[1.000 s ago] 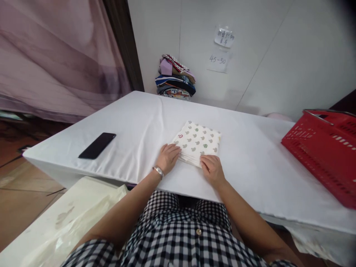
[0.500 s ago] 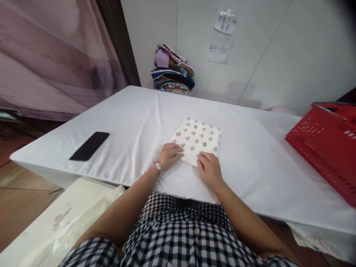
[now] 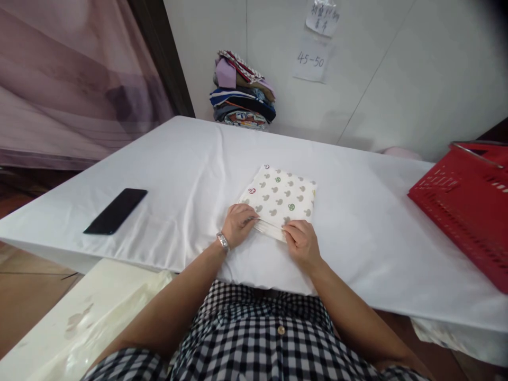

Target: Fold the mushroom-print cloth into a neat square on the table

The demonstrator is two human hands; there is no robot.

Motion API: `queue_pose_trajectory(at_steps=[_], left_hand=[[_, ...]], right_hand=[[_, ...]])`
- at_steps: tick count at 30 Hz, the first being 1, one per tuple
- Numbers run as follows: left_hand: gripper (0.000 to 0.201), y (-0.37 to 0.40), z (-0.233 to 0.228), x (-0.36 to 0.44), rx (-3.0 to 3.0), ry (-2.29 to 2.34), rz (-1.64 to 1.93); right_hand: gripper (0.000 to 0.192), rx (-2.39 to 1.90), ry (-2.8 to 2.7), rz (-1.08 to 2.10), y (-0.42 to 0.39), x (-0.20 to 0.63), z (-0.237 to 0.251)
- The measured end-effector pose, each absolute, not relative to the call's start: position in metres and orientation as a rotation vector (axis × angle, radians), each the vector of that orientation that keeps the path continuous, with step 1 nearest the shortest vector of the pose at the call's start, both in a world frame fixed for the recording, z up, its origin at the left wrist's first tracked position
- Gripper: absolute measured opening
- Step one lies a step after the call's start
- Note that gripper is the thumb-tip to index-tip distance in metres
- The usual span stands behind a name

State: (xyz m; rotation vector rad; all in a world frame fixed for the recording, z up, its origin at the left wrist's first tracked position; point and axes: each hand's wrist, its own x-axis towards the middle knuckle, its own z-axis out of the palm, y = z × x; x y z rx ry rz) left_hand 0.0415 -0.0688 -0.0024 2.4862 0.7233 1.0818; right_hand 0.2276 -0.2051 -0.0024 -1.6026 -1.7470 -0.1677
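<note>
Both hands now curl onto the near edge of the folded cloth, where a second ago they lay flat and open on it: the left hand [image 3: 237, 224] has drawn its fingers in and pinches the layered edge at the cloth's near-left corner, and the right hand [image 3: 300, 241] has closed its fingertips on the same edge at the near-right corner. From this change I judge that smoothing has given way to gripping the stacked layers. Going from largest to smallest, the counter [image 3: 166, 174], draped in white, fills the middle of the view; the red basket [image 3: 464, 206] sits on it out at 3 o'clock from the hands, well apart; the pile of folded clothes [image 3: 242, 90] stands against the wall at 12 o'clock, at the counter's far edge. The folded cloth [image 3: 282, 194], white with small mushroom prints, lies flat near the counter's near edge, directly at 12 o'clock from the hands and touching both. A black phone [image 3: 115, 210] lies at 9 o'clock, well apart from the left hand, which wears a metal wristwatch [image 3: 222, 241].
</note>
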Motion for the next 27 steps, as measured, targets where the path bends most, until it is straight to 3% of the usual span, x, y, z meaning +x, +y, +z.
queue_pose_trajectory(at_steps=[27], left_hand=[[0.015,-0.0670,-0.0036,0.0418,2.590,0.691,0.987]], right_hand=[[0.020,-1.623,-1.780,-0.184,-0.2022,0.2242,-0.0028]])
